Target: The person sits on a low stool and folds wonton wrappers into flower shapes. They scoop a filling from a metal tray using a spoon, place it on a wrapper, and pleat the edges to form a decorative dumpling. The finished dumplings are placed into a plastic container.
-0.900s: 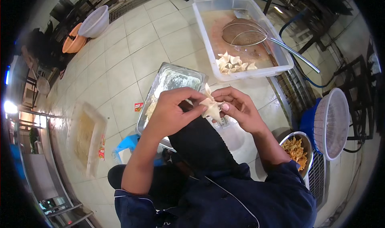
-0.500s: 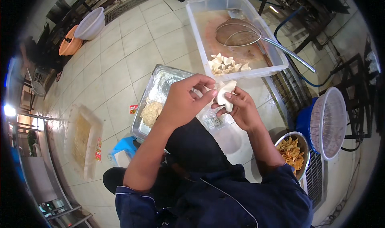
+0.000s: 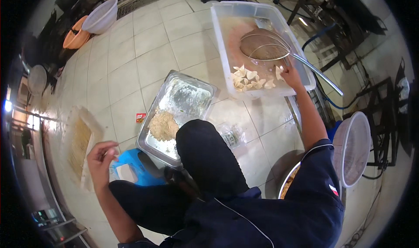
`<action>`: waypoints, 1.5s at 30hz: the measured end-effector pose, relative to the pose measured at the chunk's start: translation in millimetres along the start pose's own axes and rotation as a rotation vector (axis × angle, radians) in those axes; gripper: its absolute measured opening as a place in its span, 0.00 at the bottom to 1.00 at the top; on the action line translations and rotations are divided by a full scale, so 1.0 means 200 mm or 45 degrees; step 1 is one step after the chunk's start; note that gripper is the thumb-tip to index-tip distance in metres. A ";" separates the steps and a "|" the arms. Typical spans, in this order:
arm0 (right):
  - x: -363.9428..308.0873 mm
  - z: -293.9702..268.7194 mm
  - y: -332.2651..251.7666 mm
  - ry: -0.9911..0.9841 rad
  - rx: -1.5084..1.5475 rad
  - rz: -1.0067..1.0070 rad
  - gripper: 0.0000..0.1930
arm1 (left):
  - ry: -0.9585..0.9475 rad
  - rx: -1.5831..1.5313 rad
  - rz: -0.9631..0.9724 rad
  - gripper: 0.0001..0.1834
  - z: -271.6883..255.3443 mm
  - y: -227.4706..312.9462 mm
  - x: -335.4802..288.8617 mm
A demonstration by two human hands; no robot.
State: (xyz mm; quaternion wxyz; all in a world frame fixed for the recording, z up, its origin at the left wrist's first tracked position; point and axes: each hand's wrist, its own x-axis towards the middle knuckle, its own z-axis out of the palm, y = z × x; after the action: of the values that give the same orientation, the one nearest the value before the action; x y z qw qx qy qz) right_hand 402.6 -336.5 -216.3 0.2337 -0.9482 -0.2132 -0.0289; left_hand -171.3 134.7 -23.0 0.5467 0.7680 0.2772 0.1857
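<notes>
My right hand reaches into a large clear plastic tub, its fingers closed on a folded dumpling. Several pale folded dumplings lie beside it at the tub's near end. Off to the left, my left hand hovers by a blue plastic bag with a stack of white wrappers on it. Its fingers are loosely curled and apart, with nothing clearly seen in them. A metal tray dusted with white powder holds a mound of beige filling.
A wire strainer with a long metal handle lies across the tub. A bowl of orange-brown fried pieces is partly under my right sleeve. A white basket stands at right, a pale shallow container at left. A clear packet lies beyond my knee.
My hands have parted. The right carried the folded dumpling forward into the tub; the left swung back left to the wrapper stack. My knee and the tray now show more fully.
</notes>
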 end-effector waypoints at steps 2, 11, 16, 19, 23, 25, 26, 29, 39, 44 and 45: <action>0.07 0.14 0.16 0.011 -0.124 -0.025 0.12 | 0.145 -0.018 -0.009 0.09 -0.12 -0.09 -0.07; 0.25 0.08 0.52 -0.383 -0.725 -0.365 0.24 | 0.721 -0.199 -0.116 0.10 -0.48 -0.36 -0.48; 0.14 0.04 -0.36 -0.168 -0.338 -0.521 0.18 | 1.021 -0.111 -0.353 0.10 -0.58 -0.75 -0.75; 0.00 0.00 -0.75 -0.487 0.307 -0.046 0.17 | 0.957 0.131 -0.483 0.04 -0.52 -1.27 -0.83; -0.30 -0.09 -1.58 -0.516 0.070 -0.701 0.13 | 0.899 0.850 -0.064 0.13 -0.29 -1.43 -0.83; -0.37 -0.01 -1.78 -0.498 0.077 -0.930 0.11 | 0.711 0.919 0.040 0.20 -0.27 -1.47 -0.81; -0.40 0.03 -1.87 -0.530 0.128 -0.968 0.11 | 0.641 0.955 0.023 0.21 -0.25 -1.44 -0.79; -0.54 0.12 -2.14 -0.837 0.374 -0.729 0.12 | 0.567 0.993 -0.011 0.18 -0.23 -1.45 -0.77; -0.75 0.32 -2.44 -1.272 0.189 -0.862 0.10 | 0.507 0.818 -0.122 0.07 -0.31 -1.54 -0.76; -0.82 0.43 -2.55 -1.387 -0.016 -0.986 0.12 | 0.489 0.749 -0.297 0.08 -0.35 -1.54 -0.73; -0.83 0.46 -2.57 -1.431 -0.033 -1.001 0.12 | 0.428 0.685 -0.331 0.09 -0.38 -1.55 -0.72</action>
State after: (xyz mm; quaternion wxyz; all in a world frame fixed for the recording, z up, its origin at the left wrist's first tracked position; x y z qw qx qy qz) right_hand 33.3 52.1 -102.2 0.0484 -0.6743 -0.6300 0.3822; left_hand -396.8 176.8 -288.2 0.2903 0.8015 0.4982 0.1586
